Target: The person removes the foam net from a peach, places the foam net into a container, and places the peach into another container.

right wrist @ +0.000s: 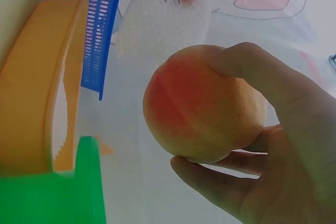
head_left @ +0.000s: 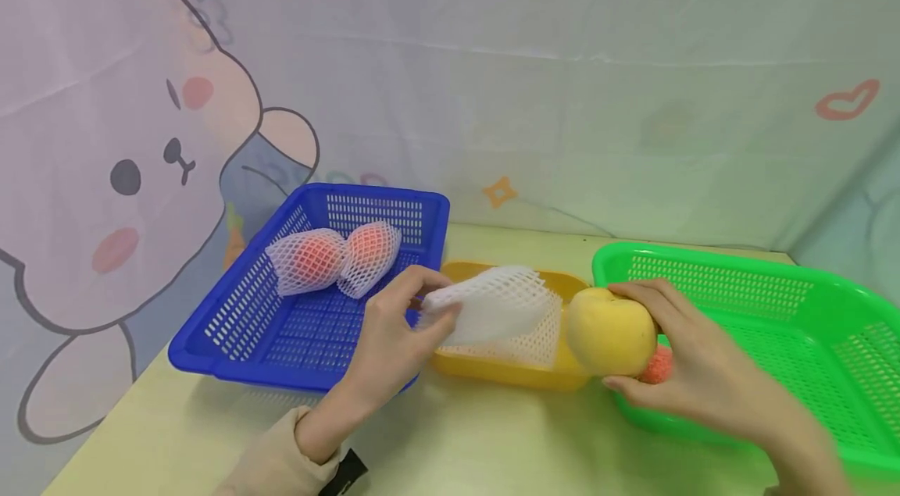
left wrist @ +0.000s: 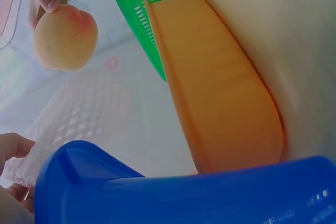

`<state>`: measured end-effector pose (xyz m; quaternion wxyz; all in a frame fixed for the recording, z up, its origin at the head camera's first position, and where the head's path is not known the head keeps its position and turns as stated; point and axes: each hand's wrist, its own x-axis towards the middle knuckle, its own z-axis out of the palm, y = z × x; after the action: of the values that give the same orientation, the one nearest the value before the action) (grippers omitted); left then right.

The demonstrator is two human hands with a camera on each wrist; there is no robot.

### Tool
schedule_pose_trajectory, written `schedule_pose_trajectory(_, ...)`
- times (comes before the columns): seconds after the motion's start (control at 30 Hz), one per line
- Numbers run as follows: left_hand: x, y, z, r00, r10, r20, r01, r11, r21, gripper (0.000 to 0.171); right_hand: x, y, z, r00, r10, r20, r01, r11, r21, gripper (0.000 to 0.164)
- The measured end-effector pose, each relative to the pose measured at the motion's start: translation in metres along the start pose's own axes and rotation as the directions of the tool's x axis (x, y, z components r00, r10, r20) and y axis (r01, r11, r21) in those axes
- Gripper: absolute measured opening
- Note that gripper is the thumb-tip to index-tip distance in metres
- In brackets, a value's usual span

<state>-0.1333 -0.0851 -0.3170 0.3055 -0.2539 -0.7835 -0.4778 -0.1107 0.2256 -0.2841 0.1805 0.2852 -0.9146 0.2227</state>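
Observation:
My right hand (head_left: pixel 710 375) grips a yellow peach (head_left: pixel 610 332) with fingers and thumb round its side. In the right wrist view the peach (right wrist: pixel 202 103) shows a red blush and a crease. The left hand (head_left: pixel 397 328) pinches one end of a white foam fruit net (head_left: pixel 492 305), which hangs over the yellow basket (head_left: pixel 520 377), its other end towards the peach. More white netting (head_left: pixel 544 344) lies inside that basket. In the left wrist view, a gap shows between the foam net (left wrist: pixel 79 108) and the peach (left wrist: pixel 65 38).
At left, a blue basket (head_left: pixel 302 347) holds two reddish fruits (head_left: pixel 316 260) in white foam nets. A green basket (head_left: pixel 830 359) stands at right, with a red rounded thing (head_left: pixel 658 365) partly hidden behind my right hand. A printed cloth (head_left: pixel 562 90) hangs behind the pale table (head_left: pixel 485 441).

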Motion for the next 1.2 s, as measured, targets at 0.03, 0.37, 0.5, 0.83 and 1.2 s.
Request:
schedule_pose_trajectory(0.03, 0.000, 0.000, 0.001, 1.000, 0.015, -0.004, -0.015, 1.000, 0.008, 0.020, 0.000, 0.001, 0.000, 1.000, 0.001, -0.004, -0.001, 1.000, -0.004, 0.083)
schedule_pose_trajectory(0.37, -0.002, 0.000, 0.004, 0.992, 0.129, 0.005, -0.129, 0.987, 0.096, 0.022, -0.003, 0.013, -0.007, 1.000, 0.024, -0.011, -0.024, 0.999, -0.037, 0.083)
schedule_pose_trajectory(0.5, -0.003, 0.001, 0.006, 0.984, 0.179, 0.005, -0.178, 0.974, 0.137, 0.024, -0.005, 0.015, -0.010, 0.999, 0.047, 0.010, -0.047, 0.998, -0.043, 0.082)
schedule_pose_trajectory(0.83, -0.005, 0.005, 0.015, 0.966, 0.257, 0.031, -0.258, 0.948, 0.184, 0.025, -0.009, 0.024, -0.017, 0.994, 0.101, 0.044, -0.096, 0.992, -0.087, 0.081)
schedule_pose_trajectory(1.2, -0.001, 0.011, 0.025, 0.948, 0.318, 0.028, -0.312, 0.904, 0.292, 0.025, -0.015, 0.031, -0.027, 0.989, 0.136, 0.054, -0.133, 0.990, -0.055, 0.079)
